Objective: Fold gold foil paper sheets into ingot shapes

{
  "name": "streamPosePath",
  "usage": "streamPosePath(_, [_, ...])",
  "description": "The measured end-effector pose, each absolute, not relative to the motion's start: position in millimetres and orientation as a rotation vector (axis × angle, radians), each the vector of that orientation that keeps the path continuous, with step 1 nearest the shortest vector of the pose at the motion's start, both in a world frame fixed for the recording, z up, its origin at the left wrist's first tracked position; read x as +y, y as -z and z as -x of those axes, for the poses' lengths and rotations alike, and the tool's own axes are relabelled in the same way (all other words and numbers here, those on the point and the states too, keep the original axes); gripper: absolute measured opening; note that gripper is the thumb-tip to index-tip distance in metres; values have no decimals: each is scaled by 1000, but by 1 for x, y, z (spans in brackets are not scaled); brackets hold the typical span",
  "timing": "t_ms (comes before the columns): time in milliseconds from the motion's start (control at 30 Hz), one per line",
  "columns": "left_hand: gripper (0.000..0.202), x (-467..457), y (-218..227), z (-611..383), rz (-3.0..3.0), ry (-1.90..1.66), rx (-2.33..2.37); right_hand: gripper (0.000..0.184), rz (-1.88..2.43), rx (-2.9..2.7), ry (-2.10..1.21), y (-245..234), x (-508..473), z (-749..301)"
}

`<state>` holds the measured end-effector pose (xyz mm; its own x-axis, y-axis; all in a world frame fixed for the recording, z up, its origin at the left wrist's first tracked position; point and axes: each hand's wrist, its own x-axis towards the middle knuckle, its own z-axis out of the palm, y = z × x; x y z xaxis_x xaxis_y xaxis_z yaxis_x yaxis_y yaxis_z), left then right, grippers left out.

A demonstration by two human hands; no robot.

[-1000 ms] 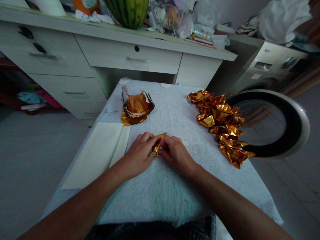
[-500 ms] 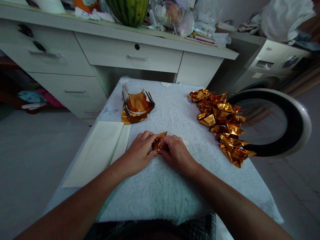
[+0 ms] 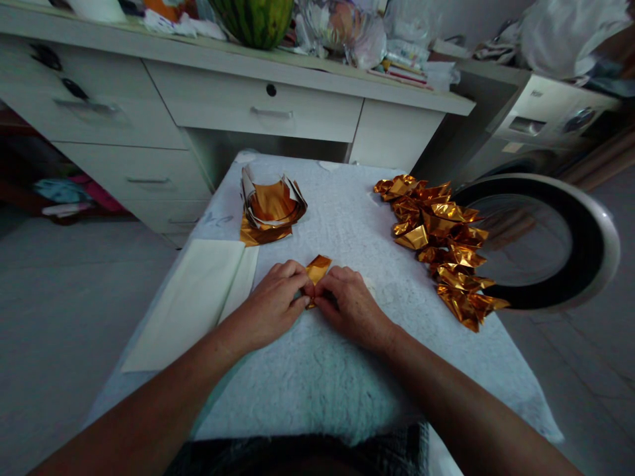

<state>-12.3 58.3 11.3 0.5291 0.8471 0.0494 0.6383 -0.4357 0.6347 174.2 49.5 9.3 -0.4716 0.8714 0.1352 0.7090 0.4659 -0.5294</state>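
Observation:
Between my two hands is a small piece of gold foil paper point(image 3: 319, 267), folded narrow, its far end sticking out beyond the fingers. My left hand point(image 3: 278, 297) pinches it from the left, and my right hand point(image 3: 351, 301) pinches it from the right, fingertips nearly meeting. The fingers hide the paper's middle. Past my left hand lies a curled stack of gold foil sheets point(image 3: 272, 201) with pale backs. Over to the right, several folded gold foil shapes point(image 3: 439, 244) lie heaped in a row. Pale folded paper point(image 3: 183, 304) lies left of my left hand.
A light cloth point(image 3: 342, 383) covers the table. Behind it stands a white drawer cabinet point(image 3: 307, 122) with a watermelon point(image 3: 254, 20) and a glass bowl point(image 3: 335, 30) on top. At right, a washing machine's open round door point(image 3: 608, 244) reaches close to the table edge.
My fingertips have drawn closer together on the gold foil paper. Its far end now shows as a flatter, wider flap beyond them. The stack and the heap stay put.

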Motion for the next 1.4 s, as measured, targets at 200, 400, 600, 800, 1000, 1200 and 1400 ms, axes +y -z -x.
streamPosePath(200, [4, 57, -12, 13, -2236, -464, 1209, 5, 1346, -2338, -566, -9, 48, -175])
streamPosePath(400, [5, 56, -14, 12, -2232, -462, 1211, 7, 1380, -2327, -539, -8, 46, -174])
streamPosePath(600, [4, 55, -10, 13, -2258, -463, 1213, 7, 1416, -2314, -543, -8, 45, -173])
streamPosePath(800, [4, 54, -8, 11, -2261, -482, 1228, 5, 1497, -2269, -507, -8, 44, -173])
streamPosePath(1000, [4, 53, -9, 11, -2260, -479, 1231, 6, 1581, -2257, -508, -11, 46, -171])
streamPosePath(1200, [4, 54, -11, 11, -2254, -474, 1229, 8, 1600, -2269, -506, -12, 47, -170])
streamPosePath(1400, [6, 53, -10, 10, -2257, -477, 1238, 7, 1580, -2287, -494, -13, 45, -170])
